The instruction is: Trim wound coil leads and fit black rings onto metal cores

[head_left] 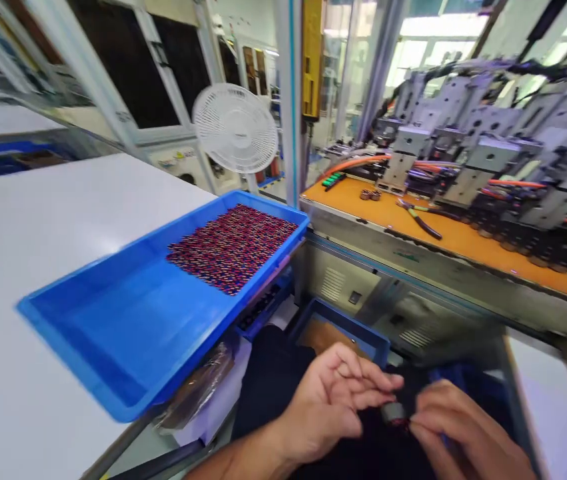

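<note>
Low in the head view, my left hand (330,403) and my right hand (456,430) meet over my dark lap. Between their fingertips sits a small dark cylindrical part (394,413) with a reddish end. Both hands pinch it; the picture is blurred there. To the left, a shallow blue tray (113,333) rests on the white table (38,227), overhanging its edge. A patch of several small red and dark parts (233,247) fills the tray's far end.
A white fan (236,128) stands behind the tray. To the right, an orange bench top (403,217) carries pliers (420,220), small rings (370,195) and a row of grey machine heads (488,160). A blue bin (348,327) sits below, near my lap.
</note>
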Demonstrator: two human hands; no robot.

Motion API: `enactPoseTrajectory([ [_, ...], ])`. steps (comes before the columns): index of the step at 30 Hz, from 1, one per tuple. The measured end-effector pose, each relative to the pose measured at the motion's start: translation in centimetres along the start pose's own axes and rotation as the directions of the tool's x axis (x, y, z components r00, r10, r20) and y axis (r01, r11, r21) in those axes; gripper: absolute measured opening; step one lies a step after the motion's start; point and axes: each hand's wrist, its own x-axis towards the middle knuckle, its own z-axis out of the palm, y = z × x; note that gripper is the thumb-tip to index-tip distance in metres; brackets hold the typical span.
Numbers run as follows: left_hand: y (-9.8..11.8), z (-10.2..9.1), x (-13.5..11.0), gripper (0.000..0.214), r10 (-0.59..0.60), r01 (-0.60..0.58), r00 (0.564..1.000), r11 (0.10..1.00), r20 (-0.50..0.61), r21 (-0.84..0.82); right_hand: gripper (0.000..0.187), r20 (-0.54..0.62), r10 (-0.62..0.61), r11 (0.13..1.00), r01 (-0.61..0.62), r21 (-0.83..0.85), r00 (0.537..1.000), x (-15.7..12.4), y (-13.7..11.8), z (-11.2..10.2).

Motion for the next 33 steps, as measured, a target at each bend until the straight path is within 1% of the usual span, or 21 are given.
enactPoseTrajectory([
  [1, 0.1, 0.0, 0.0, 0.044, -0.076, 0.076, 0.997, 0.997, -0.02, 0.034, 0.014, 0.021, -0.003, 1.0, 0.002, 0.025, 1.0, 0.5, -0.5, -0.1],
  [3, 0.1, -0.1, 0.0, 0.047, -0.242, 0.24, 0.97, 0.965, 0.001, 0.11, 0.016, 0.041, 0.018, 0.998, -0.02, 0.051, 0.999, 1.1, -0.8, -0.2],
  [4, 0.0, -0.2, 0.0, 0.047, -0.299, 0.293, 0.954, 0.946, 0.022, 0.141, 0.016, 0.038, 0.028, 0.998, -0.03, 0.059, 0.999, 1.1, -0.8, -0.2],
  [5, -0.2, -0.3, 0.0, 0.045, -0.33, 0.319, 0.943, 0.933, 0.04, 0.169, 0.016, 0.036, 0.039, 0.997, -0.041, 0.063, 0.999, 1.0, -0.8, -0.2],
  [6, -0.2, -0.3, 0.0, 0.041, -0.334, 0.319, 0.941, 0.927, 0.049, 0.195, 0.015, 0.035, 0.051, 0.997, -0.053, 0.061, 0.998, 0.8, -0.7, -0.2],
  [10, 0.1, 0.2, -0.1, 0.024, -0.227, 0.213, 0.974, 0.929, 0.014, 0.304, 0.013, -0.015, 0.11, 0.993, -0.109, 0.046, 0.994, 0.2, -0.6, -0.3],
  [14, 0.4, 0.9, -0.2, 0.013, -0.073, 0.078, 0.997, 0.936, -0.027, 0.342, 0.012, -0.083, 0.182, 0.981, -0.174, 0.089, 0.98, 0.1, -0.6, 0.1],
  [16, 0.3, 1.1, -0.2, 0.015, 0.003, 0.016, 0.999, 0.925, -0.05, 0.379, 0.013, -0.101, 0.199, 0.976, -0.188, 0.112, 0.975, -0.1, -0.6, 0.5],
  [19, 0.0, 1.1, -0.1, 0.018, 0.117, -0.066, 0.989, 0.89, -0.086, 0.45, 0.013, -0.135, 0.238, 0.965, -0.219, 0.143, 0.962, -0.4, -0.8, 1.0],
  [21, -0.2, 0.9, 0.0, 0.016, 0.19, -0.117, 0.977, 0.862, -0.101, 0.493, 0.013, -0.167, 0.319, 0.937, -0.284, 0.202, 0.933, -0.7, -1.2, 1.3],
  [22, -0.2, 0.8, 0.0, 0.018, 0.222, -0.141, 0.97, 0.844, -0.098, 0.518, 0.013, -0.162, 0.39, 0.904, -0.344, 0.255, 0.906, -0.7, -1.4, 1.5],
  [23, -0.3, 0.6, 0.1, 0.021, 0.247, -0.161, 0.965, 0.822, -0.087, 0.547, 0.015, -0.132, 0.476, 0.85, -0.416, 0.323, 0.87, -0.8, -1.5, 1.7],
  [24, -0.3, 0.4, 0.2, 0.025, 0.265, -0.178, 0.962, 0.798, -0.07, 0.575, 0.017, -0.072, 0.562, 0.773, -0.493, 0.4, 0.824, -0.9, -1.7, 1.8],
  [26, -0.3, 0.0, 0.2, 0.029, 0.275, -0.198, 0.961, 0.763, -0.033, 0.615, 0.022, 0.098, 0.683, 0.575, -0.615, 0.539, 0.724, -1.0, -1.8, 2.1],
  [27, -0.2, -0.1, 0.2, 0.029, 0.267, -0.197, 0.963, 0.759, -0.022, 0.62, 0.024, 0.181, 0.706, 0.477, -0.649, 0.593, 0.684, -1.1, -1.7, 2.2],
  [29, 0.0, -0.4, 0.2, 0.028, 0.236, -0.177, 0.972, 0.778, -0.019, 0.603, 0.03, 0.302, 0.713, 0.319, -0.676, 0.664, 0.633, -1.3, -1.4, 2.4],
  [31, 0.1, -0.6, 0.2, 0.027, 0.206, -0.156, 0.978, 0.806, -0.024, 0.571, 0.034, 0.39, 0.704, 0.203, -0.694, 0.691, 0.593, -1.7, -0.9, 2.7],
  [32, 0.1, -0.6, 0.2, 0.027, 0.201, -0.155, 0.979, 0.813, -0.02, 0.561, 0.035, 0.427, 0.695, 0.155, -0.701, 0.696, 0.578, -1.8, -0.7, 2.8],
  [33, 0.1, -0.6, 0.3, 0.027, 0.201, -0.161, 0.98, 0.815, -0.011, 0.557, 0.034, 0.458, 0.68, 0.115, -0.7, 0.705, 0.573, -2.0, -0.5, 3.0],
])
